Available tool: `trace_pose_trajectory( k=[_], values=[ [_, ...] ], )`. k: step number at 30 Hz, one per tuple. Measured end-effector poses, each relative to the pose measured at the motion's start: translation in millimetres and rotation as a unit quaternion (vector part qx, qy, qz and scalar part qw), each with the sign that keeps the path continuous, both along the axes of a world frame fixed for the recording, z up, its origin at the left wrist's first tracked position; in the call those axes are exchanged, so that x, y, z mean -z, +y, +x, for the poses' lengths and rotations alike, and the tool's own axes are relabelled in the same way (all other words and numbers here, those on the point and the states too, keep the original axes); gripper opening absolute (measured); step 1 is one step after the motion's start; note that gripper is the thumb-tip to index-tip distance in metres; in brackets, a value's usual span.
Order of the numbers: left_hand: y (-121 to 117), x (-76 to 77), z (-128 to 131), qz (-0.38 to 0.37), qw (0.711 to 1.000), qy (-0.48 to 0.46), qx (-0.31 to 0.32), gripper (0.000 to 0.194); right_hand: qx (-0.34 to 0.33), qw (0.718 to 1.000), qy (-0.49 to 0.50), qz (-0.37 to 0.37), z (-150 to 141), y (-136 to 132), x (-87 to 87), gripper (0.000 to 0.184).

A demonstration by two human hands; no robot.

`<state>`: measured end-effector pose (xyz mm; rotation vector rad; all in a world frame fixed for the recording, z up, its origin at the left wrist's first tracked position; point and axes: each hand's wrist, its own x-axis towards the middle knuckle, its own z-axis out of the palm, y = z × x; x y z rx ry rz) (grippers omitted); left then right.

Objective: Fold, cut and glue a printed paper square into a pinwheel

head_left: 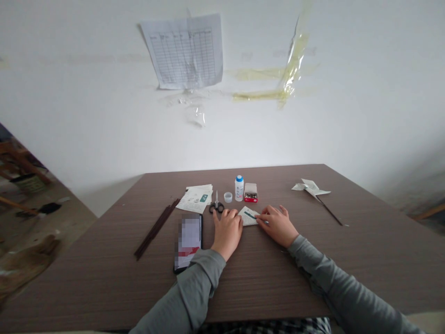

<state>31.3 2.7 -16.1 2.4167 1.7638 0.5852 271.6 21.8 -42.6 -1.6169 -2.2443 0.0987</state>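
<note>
- Left grip (227, 232): fingertips curled down at the left edge of the folded paper (248, 216); whether they pinch it, I cannot tell.
- Right grip (278, 226): fingers on the paper's right side; pinching or only pressing, I cannot tell.
- The folded paper lies on the desk (257, 287), on the near side of the bottle (239, 190).
- Red box (251, 200): just right of the bottle.
- Tub (228, 198), scissors (217, 202), sheets (193, 199): successively farther left of the bottle.
- Phone (189, 239), sticks (157, 229): left of the bottle, nearer the person.
- Pinwheel (313, 188): well right of the bottle.
</note>
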Motion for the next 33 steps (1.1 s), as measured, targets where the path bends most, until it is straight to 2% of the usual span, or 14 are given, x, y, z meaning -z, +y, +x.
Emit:
trace_pose_trajectory(
  k=[5,9,15,20,23,33],
  values=[
    [1,1.7,-1,-0.002,1.0,0.002,0.031,0.036,0.014,1.0,-0.006,0.013,-7,-4,-3.6,0.034],
    [2,-2.1,1,-0.025,0.999,0.006,0.03,0.043,0.03,0.999,-0.012,-0.003,-11,-7,-9.6,0.034],
    [0,-15.8,10,-0.062,0.998,0.024,-0.008,0.031,0.062,0.997,-0.025,-0.044,-20,-11,-23.2,0.029],
    [0,-19.4,11,-0.065,0.998,0.009,-0.014,0.025,0.078,0.995,-0.018,-0.059,-26,-14,-29.9,0.025],
    [1,-19.1,10,-0.07,0.997,0.0,-0.011,0.025,0.083,0.994,-0.014,-0.066,-27,-14,-30.4,0.021],
    [3,-21.0,8,-0.092,0.996,0.004,-0.008,0.025,0.08,0.994,0.001,-0.078,-24,-11,-25.3,0.026]
  ],
)
